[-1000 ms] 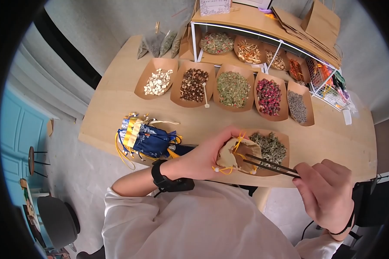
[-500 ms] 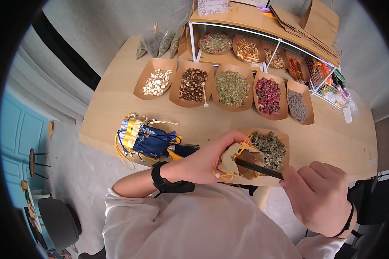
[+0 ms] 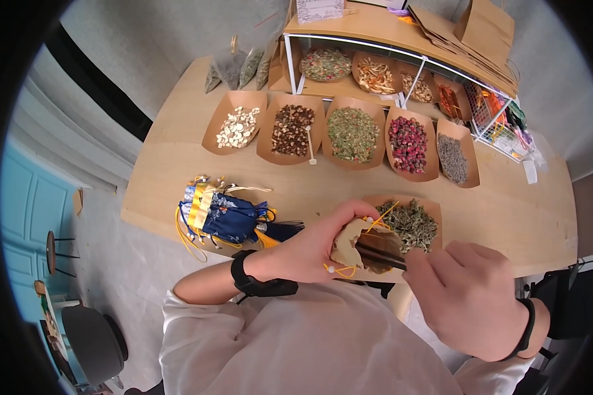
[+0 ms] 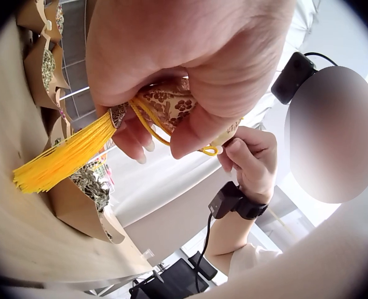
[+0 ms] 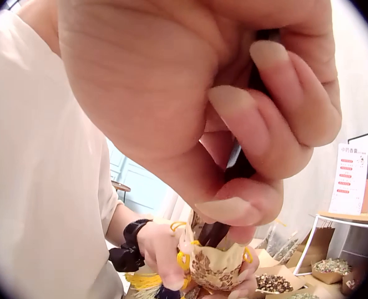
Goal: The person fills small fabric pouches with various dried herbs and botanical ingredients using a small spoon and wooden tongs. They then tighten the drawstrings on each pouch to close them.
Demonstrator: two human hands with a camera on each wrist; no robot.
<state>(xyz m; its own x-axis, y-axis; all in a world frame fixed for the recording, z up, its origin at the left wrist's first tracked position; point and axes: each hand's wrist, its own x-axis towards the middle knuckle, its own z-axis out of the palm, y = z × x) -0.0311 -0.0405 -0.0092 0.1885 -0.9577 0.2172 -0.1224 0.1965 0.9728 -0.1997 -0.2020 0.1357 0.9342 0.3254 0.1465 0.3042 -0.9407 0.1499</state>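
Note:
My left hand (image 3: 310,250) grips a cream brocade drawstring pouch (image 3: 346,250), its mouth gaping toward the right. In the left wrist view the pouch shows brown flowers, and a yellow tassel (image 4: 65,156) hangs from its end. My right hand (image 3: 471,299) holds dark tweezers (image 3: 381,253), fingers curled round them. Their tips reach into the pouch's mouth and are hidden there. Just behind the pouch, dried grey-green leaves (image 3: 412,225) lie in a brown paper tray. Seen from the right wrist, the tweezers go down inside the pouch's rim.
A blue drawstring pouch (image 3: 227,216) lies with others at the table's left. Behind stands a row of paper trays with white slices (image 3: 237,127), brown pieces (image 3: 290,128), green herbs (image 3: 354,131), rosebuds (image 3: 408,141) and lavender-grey buds (image 3: 452,158). A white-framed shelf (image 3: 402,46) is at the back.
My right hand has moved left toward the pouch, and the tweezers have gone deeper into its mouth. My left hand keeps its hold almost in place.

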